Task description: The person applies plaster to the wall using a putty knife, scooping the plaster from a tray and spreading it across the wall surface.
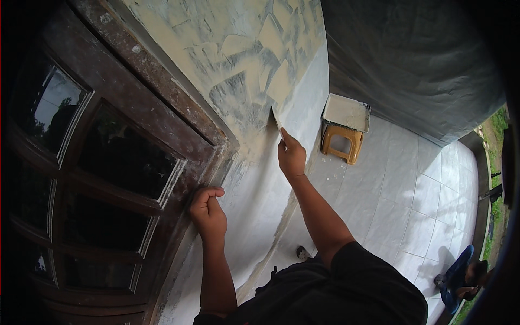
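Observation:
My right hand grips a putty knife, its thin blade edge-on to me and set against the wall. Beige filler in overlapping strokes covers the upper wall, with grey patches showing through; lower down the surface is white. My left hand is curled into a loose fist beside the edge of the wooden door frame. Nothing shows in its fingers, and I cannot tell whether it touches the frame.
A shallow tray of pale filler rests on a tan plastic stool by the wall. A dark sheet hangs behind it. Left is a brown paned door. Another person is low at the right edge of the tiled floor.

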`<state>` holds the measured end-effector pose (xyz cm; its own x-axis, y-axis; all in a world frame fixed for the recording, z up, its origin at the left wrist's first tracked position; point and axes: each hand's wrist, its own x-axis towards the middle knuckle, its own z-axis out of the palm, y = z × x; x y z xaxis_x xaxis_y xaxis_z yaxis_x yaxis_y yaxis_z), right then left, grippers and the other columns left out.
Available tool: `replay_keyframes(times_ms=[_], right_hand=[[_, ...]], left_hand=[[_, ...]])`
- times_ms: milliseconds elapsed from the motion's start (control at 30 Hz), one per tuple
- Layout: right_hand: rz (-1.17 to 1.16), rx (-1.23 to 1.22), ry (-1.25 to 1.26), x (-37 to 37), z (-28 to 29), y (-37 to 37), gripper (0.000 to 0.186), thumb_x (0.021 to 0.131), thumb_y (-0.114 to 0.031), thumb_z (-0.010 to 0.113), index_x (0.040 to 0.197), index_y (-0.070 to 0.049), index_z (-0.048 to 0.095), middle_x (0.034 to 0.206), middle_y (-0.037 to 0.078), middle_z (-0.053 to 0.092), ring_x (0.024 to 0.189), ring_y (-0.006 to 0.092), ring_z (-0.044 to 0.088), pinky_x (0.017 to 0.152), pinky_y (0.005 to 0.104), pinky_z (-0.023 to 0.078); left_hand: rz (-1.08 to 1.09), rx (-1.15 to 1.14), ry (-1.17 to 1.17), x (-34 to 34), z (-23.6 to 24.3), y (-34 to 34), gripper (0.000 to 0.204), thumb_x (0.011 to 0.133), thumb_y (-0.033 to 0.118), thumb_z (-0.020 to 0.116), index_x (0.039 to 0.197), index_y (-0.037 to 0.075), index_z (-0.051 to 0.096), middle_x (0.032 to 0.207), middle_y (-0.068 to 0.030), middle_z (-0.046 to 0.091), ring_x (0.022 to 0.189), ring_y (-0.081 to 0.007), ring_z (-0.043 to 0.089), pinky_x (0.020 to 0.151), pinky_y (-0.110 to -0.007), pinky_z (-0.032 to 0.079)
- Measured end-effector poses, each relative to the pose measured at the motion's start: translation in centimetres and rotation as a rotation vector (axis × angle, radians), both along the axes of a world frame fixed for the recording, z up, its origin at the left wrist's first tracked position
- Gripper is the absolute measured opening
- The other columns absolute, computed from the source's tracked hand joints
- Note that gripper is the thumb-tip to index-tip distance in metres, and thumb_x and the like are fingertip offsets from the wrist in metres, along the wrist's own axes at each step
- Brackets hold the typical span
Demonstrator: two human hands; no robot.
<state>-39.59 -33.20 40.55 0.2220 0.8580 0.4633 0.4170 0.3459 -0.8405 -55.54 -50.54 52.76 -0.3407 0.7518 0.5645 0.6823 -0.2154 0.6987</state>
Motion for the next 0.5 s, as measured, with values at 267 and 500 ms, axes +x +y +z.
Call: replay_keyframes(times_ms=[267,500], right_hand=[[0.453,-0.016,-0.112,-0.9,-6.5,-17.3,0.046,0.081,-0.008,0.063,0.126,-0.010,0.062,0.093,0.012,0.070,0.077,0.0296,0.067,0.068,0.0389,0.056],[0.398,-0.572,0.374,6.8,-4.8,-16.6,0.026,0.088,-0.004,0.058,0.112,0.003,0.067,0.088,0.015,0.072,0.075,0.0154,0.068,0.072,0.0286,0.053]], left_hand=[[0.023,0.072,0.173,0.6,0.1,-0.6,0.022,0.077,-0.012,0.043,0.076,-0.001,0.062,0.081,-0.0119,0.067,0.078,-0.0260,0.065,0.075,-0.034,0.051],[-0.026,0.174,0.228,4.2,-4.0,-1.3,0.029,0.074,-0.012,0.044,0.088,0.000,0.066,0.094,-0.0137,0.068,0.093,-0.0283,0.065,0.082,-0.037,0.052]])
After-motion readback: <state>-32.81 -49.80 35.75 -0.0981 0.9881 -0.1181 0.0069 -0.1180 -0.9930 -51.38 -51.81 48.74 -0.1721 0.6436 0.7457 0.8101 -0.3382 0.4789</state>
